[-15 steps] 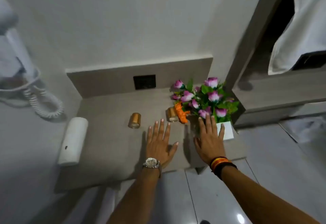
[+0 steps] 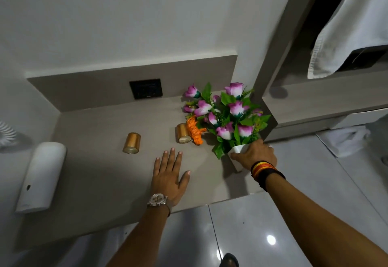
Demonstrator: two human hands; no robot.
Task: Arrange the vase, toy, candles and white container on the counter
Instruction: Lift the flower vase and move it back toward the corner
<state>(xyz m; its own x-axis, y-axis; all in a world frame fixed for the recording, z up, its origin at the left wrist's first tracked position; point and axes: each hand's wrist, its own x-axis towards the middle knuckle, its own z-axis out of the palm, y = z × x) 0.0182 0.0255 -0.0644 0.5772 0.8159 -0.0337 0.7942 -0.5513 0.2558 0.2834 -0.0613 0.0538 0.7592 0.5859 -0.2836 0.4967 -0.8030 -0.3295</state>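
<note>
A white vase with purple artificial flowers stands at the right end of the grey counter. My right hand is wrapped around the vase's body. An orange toy lies just left of the flowers, touching a gold candle. A second gold candle stands alone further left. The white container, a tall cylinder, stands at the counter's left end. My left hand lies flat on the counter with fingers spread, holding nothing.
A black socket plate sits in the backsplash. A grey cabinet ledge rises right of the vase, with a white cloth hanging above. A coiled white cord shows at the far left. Glossy floor tiles lie below the counter's front edge.
My right hand has moved from lying flat in front of the vase to gripping its side. The left hand stays flat on the counter.
</note>
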